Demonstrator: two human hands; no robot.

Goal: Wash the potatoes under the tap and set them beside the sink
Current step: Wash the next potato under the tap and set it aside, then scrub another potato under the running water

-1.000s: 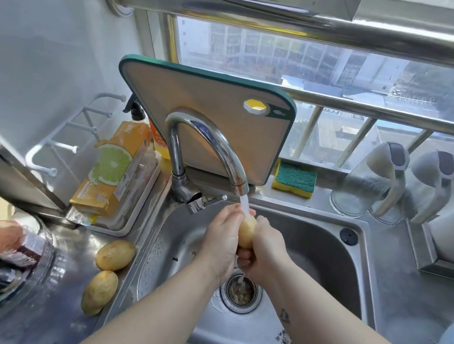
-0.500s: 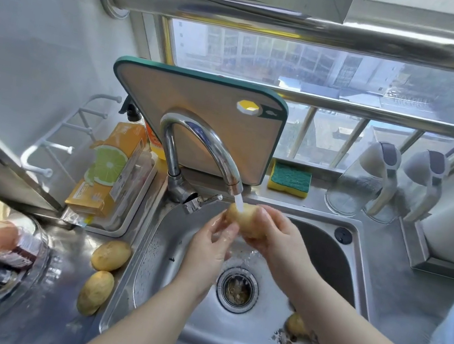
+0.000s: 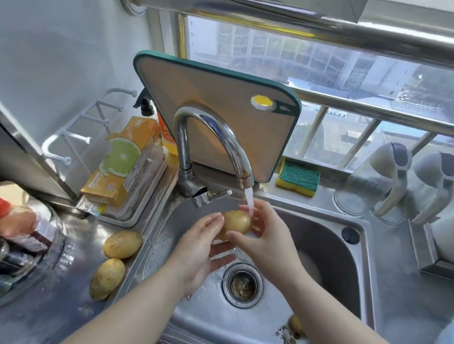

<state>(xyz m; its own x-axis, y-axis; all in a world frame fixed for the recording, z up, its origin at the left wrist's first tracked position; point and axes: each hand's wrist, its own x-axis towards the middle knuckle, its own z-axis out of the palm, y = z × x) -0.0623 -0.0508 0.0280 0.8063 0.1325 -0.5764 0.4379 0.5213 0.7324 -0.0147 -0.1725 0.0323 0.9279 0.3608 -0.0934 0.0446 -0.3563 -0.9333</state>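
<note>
Rinsing potato (image 3: 236, 221) under tap (image 3: 218, 130) stream, above sink (image 3: 336, 260) for drainage | right hand (image 3: 266, 241) curled round it, presumably for turning | left hand (image 3: 199, 253) flat-fingered against its side | two potatoes (image 3: 122, 244) (image 3: 107, 278) on counter (image 3: 70, 296) beside sink | another potato (image 3: 296, 323) low in sink

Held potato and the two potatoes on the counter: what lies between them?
In the head view, the left hand touching the held potato, then the left wall and rim of the sink, before the two potatoes on the counter. Nothing else.
</note>
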